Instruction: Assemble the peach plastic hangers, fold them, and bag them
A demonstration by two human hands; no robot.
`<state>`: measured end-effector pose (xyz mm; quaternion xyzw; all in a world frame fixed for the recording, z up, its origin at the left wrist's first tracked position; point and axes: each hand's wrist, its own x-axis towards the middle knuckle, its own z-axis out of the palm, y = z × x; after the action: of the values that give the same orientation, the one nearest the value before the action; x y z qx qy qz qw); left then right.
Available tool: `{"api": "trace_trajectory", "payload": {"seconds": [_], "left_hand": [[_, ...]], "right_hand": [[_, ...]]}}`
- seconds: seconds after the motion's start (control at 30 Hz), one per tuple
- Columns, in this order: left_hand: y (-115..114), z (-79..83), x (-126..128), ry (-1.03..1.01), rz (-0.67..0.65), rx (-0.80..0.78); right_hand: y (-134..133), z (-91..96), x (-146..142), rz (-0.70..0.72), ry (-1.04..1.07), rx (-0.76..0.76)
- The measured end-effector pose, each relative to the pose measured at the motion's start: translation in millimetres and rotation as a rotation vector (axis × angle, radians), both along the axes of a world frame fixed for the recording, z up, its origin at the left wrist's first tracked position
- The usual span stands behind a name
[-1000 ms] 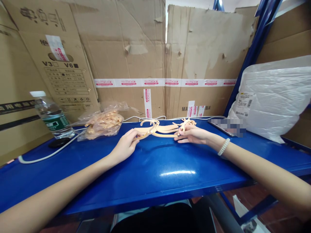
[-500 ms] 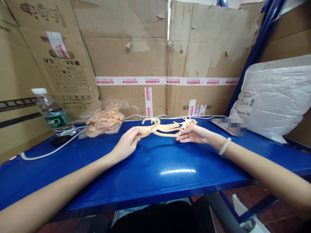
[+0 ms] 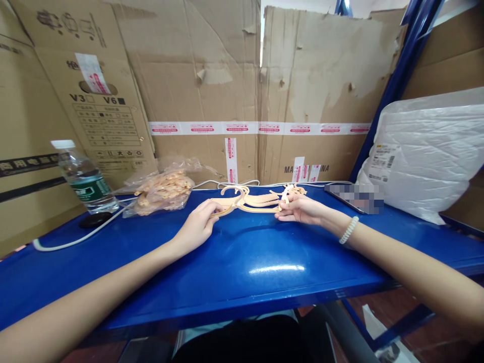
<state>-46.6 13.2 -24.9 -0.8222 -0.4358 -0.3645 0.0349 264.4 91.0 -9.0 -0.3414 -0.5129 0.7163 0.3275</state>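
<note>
A peach-coloured plastic clothes hanger (image 3: 259,209) is held level just above the blue tabletop, its hook towards the back. My left hand (image 3: 201,220) is closed on the hanger's left arm. At the other end, my right hand (image 3: 302,207), wearing a pale beaded bracelet, is closed around the hanger's right tip. A small curved pale plastic piece (image 3: 286,193) stands up between its thumb and fingers, at that tip. Whether the two are joined cannot be made out. Behind the held one lie more hangers (image 3: 264,199), partly covered. Several small loose plastic pieces (image 3: 301,190) lie just beyond my right hand.
A clear bag of small peach pieces (image 3: 166,191) sits left of my hands. Further left stand a water bottle (image 3: 88,179) and a white cable (image 3: 75,243). To the right are a phone (image 3: 346,198) and a white wrapped package (image 3: 423,156). Cardboard (image 3: 204,96) walls the back.
The small curved piece in my right hand now shows more upright at the hanger's tip. Both hands keep their hold in nearly the same place.
</note>
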Motion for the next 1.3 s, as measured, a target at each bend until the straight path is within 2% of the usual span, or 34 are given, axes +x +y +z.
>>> {"api": "trace_trajectory", "payload": {"seconds": [0.43,1.3], "left_hand": [[-0.1,-0.3,-1.9,0.002,0.001,0.004],[0.5,0.1,-1.5,0.007,0.036,0.018]], "right_hand": [[3.9,-4.6,3.7,0.08,-0.025,0.038],[0.6,2.2,2.9,0.063,-0.021,-0.081]]}}
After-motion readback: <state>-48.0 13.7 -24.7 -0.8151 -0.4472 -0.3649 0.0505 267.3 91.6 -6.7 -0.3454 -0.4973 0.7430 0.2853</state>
